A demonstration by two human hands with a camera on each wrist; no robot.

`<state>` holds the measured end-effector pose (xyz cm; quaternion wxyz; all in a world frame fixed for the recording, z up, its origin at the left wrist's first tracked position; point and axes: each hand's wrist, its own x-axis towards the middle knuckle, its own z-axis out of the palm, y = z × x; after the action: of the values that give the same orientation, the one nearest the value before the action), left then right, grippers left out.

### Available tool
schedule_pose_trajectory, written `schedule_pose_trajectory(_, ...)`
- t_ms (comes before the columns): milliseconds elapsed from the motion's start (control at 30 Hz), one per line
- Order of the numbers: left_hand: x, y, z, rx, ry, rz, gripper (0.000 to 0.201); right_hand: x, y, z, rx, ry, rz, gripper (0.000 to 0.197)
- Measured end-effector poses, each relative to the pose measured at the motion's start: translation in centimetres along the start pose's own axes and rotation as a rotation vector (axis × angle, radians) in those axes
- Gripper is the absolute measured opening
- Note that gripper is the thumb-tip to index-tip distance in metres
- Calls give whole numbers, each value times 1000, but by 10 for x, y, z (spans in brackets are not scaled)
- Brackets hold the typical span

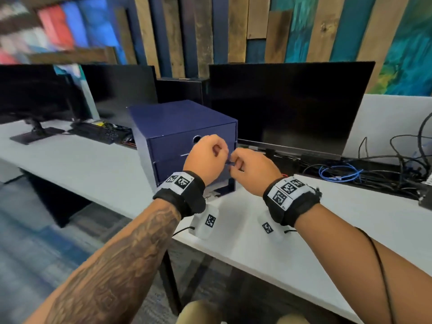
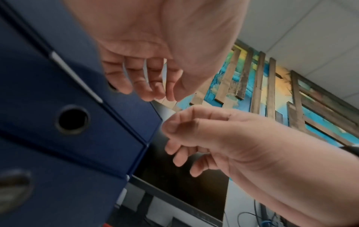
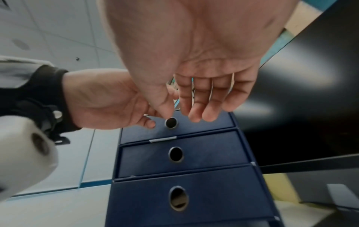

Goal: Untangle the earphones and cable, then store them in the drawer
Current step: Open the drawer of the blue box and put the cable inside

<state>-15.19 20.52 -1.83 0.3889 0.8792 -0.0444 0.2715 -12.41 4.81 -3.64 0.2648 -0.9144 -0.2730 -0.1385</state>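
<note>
The white desk (image 1: 93, 164) carries a dark monitor (image 1: 292, 104) and, just left of it, the blue drawer unit (image 1: 177, 122). All three drawers are closed, each with a round finger hole (image 3: 175, 154). The left hand (image 1: 205, 157) and the right hand (image 1: 252, 169) are raised before the unit, fingers curled, fingertips nearly meeting. A thin blue strand (image 1: 230, 163) shows between them; which hand grips it cannot be determined. The wristbands (image 1: 180, 183) bear square code markers; no text is legible.
</note>
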Motion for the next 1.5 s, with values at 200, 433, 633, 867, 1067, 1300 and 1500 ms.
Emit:
schedule_pose_trajectory(200, 24, -8, -45, 290, 80, 58, 10, 27, -37, 15, -23, -31, -106, 24)
schedule_pose_trajectory(433, 58, -21, -44, 441, 70, 88, 30, 59, -38, 27, -30, -79, -157, 33)
schedule_pose_trajectory(633, 75, -20, -50, 523, -28, -24, 29, 84, -36, 31, -63, -105, -234, 20)
schedule_pose_trajectory(867, 73, -22, -53, 520, -90, 27, 41, 93, -45, 17, -68, -156, -197, 9)
schedule_pose_trajectory(1067, 70, -2, -66, 552, -297, -66, 45, 79, -53, -2, -39, -240, -110, 12)
schedule_pose_trajectory(1300, 47, 27, -68, 457, -417, -60, 27, 50, -59, -35, -120, -379, -90, 20)
schedule_pose_trajectory(1500, 33, 54, -73, 410, -563, -97, 27, 26, -59, -73, -69, -192, -180, 24)
